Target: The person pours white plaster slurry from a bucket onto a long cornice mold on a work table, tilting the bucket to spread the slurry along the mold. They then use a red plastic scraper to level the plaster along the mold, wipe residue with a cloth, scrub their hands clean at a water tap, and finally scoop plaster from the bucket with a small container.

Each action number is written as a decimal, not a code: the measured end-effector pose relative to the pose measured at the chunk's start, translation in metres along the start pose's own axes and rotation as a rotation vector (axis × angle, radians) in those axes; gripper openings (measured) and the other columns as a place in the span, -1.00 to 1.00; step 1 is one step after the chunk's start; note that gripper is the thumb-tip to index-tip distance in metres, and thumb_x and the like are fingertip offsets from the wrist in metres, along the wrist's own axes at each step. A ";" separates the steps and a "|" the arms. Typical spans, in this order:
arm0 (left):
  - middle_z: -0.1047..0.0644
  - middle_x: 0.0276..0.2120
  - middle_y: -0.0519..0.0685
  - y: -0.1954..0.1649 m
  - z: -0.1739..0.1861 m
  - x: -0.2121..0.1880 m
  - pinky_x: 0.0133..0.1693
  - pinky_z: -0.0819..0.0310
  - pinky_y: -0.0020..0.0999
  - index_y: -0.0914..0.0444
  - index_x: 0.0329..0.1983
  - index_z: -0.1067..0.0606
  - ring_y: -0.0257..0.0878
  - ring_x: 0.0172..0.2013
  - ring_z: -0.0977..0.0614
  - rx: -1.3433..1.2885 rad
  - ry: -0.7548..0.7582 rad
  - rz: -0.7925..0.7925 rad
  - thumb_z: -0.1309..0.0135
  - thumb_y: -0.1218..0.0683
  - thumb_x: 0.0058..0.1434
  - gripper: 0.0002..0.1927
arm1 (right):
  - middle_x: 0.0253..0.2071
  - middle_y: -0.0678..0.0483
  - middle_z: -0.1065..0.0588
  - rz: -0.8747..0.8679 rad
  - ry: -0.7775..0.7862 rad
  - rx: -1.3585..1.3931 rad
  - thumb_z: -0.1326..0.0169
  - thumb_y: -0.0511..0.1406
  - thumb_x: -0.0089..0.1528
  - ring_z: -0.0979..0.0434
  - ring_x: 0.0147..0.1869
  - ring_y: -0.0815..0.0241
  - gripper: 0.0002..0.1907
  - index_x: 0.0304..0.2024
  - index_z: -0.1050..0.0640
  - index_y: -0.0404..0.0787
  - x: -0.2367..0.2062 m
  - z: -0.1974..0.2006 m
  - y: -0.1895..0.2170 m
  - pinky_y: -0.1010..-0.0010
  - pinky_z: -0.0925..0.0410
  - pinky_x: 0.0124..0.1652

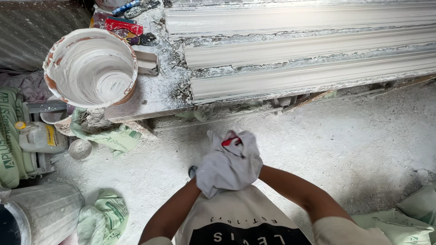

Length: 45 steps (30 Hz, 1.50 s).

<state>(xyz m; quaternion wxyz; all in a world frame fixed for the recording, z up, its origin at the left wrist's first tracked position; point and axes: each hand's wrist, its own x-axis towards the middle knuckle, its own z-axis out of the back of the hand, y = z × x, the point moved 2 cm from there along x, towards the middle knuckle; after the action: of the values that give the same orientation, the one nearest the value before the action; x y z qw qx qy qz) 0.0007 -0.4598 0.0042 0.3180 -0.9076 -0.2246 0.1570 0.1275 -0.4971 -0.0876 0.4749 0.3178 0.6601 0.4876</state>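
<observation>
Far left: green sacks [9,136] stacked along the frame edge, a plastic jug [38,136] with a yellow cap beside them, a grey bin [45,211] at lower left. Upper left: plaster-caked bucket [91,66] sits on the corner of the workbench [154,90], tools [129,25] just behind it. Centre, low: both forearms meet under a grey cloth [229,165] bunched over the hands, something red showing at its top. Left hand [206,179] and right hand [252,170] are wrapped in the cloth; finger spread can't be told. Upper right: long white plaster mouldings [309,50] lie along the bench. Lower right: another green sack [404,222] on the dusty floor [340,145].
</observation>
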 end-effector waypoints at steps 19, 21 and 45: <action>-0.49 0.20 0.02 0.072 -0.091 0.030 0.23 -0.41 -0.32 0.17 0.35 -0.35 -0.19 0.19 -0.54 0.234 0.483 0.220 0.04 -0.02 0.36 -0.50 | 0.12 -0.02 -0.48 0.594 -0.974 -0.209 0.07 -0.37 0.40 -0.60 0.06 0.20 -0.63 0.28 -0.40 -0.19 0.054 0.163 0.167 0.41 -0.57 -0.05; -0.49 0.20 0.02 0.080 -0.090 0.037 0.23 -0.41 -0.32 0.17 0.35 -0.35 -0.18 0.20 -0.54 0.267 0.475 0.246 0.03 -0.03 0.36 -0.50 | 0.12 -0.05 -0.50 0.644 -0.922 -0.411 0.05 -0.41 0.42 -0.63 0.06 0.19 -0.73 0.16 -0.52 -0.23 0.062 0.150 0.179 0.42 -0.56 -0.04; -0.51 0.21 0.04 -0.074 -0.051 0.072 0.23 -0.43 -0.29 0.15 0.33 -0.39 -0.15 0.21 -0.56 -0.063 -0.134 -0.333 0.01 -0.05 0.34 -0.50 | 0.44 -0.16 -0.26 0.169 -0.373 0.488 0.52 0.11 0.43 -0.22 0.51 0.03 -0.18 0.49 -0.11 -0.36 -0.002 0.049 -0.006 0.24 -0.09 0.41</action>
<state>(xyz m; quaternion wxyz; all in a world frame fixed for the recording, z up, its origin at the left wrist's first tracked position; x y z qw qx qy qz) 0.0606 -0.3974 0.0802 0.2955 -0.8549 -0.3971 0.1554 0.1743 -0.4840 -0.0961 0.4553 0.5600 0.6304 0.2857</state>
